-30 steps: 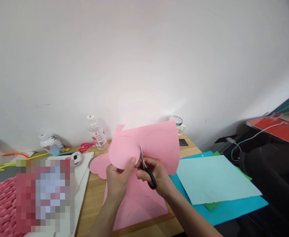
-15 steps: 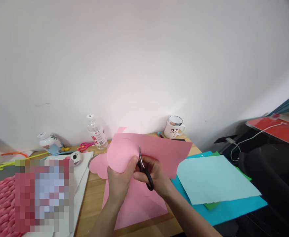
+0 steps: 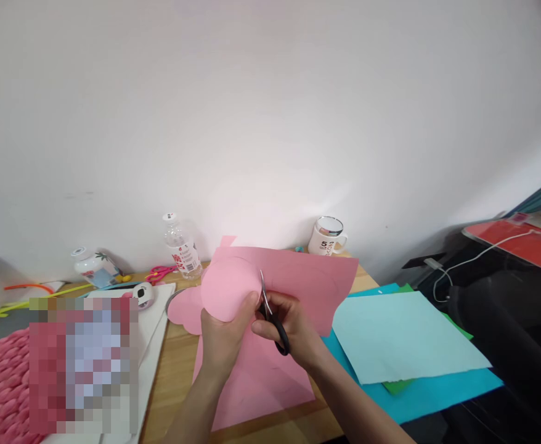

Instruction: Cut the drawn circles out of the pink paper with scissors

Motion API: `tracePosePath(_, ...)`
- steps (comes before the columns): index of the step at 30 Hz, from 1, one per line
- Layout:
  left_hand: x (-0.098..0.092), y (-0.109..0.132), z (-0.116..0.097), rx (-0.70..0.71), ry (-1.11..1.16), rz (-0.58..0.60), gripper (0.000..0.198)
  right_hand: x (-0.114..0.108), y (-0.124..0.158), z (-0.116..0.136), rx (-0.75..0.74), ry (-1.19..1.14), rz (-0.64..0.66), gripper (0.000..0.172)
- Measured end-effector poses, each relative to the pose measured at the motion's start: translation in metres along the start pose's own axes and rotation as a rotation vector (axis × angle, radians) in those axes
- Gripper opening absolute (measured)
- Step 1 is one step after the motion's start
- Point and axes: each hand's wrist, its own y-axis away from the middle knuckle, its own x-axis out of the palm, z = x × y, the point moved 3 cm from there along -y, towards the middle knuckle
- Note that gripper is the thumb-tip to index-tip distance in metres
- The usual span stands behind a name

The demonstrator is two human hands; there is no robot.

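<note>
My left hand (image 3: 228, 330) pinches a sheet of pink paper (image 3: 312, 280) near a rounded, lighter pink lobe (image 3: 228, 287), thumb on top. In my right hand (image 3: 291, 324) are black-handled scissors (image 3: 277, 333), the fingers wrapped round their loops. The blades point up and away from me, at the right edge of the rounded lobe. Whether the blades are fully closed I cannot tell. A scalloped pink paper shape (image 3: 185, 311) lies to the left of the lobe, and another pink sheet (image 3: 265, 388) rests on the table beneath my wrists.
A clear bottle (image 3: 183, 250) and pink scissors (image 3: 161, 273) stand and lie at the back left. Behind the paper is a white mug (image 3: 323, 240). Light blue paper (image 3: 409, 336) lies on green and blue sheets at right. A pink woven item (image 3: 2, 388) is at far left.
The scissors have shifted very slightly at the edge of the rounded lobe. Both hands hold nearly the same position, and the view has moved a little.
</note>
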Motion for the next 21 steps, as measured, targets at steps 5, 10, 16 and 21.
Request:
tracePosePath(5,0.0006,-0.0024,-0.0012,0.000,-0.002,0.011,0.029,-0.0004,0.0003,0.0004,0.023,0.007,-0.007,0.033)
tracePosePath(10,0.0006,-0.0034,-0.0017,0.022,-0.007,0.023,0.027,0.0003,-0.0003,0.0019,0.024,-0.023,-0.014,0.036)
tracePosePath(16,0.0009,-0.0030,-0.0037,0.025,-0.015,-0.001,0.027,0.0010,-0.0004,0.0011,0.033,-0.012,-0.018,0.037)
tracePosePath(21,0.0028,-0.0012,-0.0027,0.007,-0.015,0.024,0.026,-0.0014,-0.0006,0.0019,0.003,0.002,-0.022,0.035)
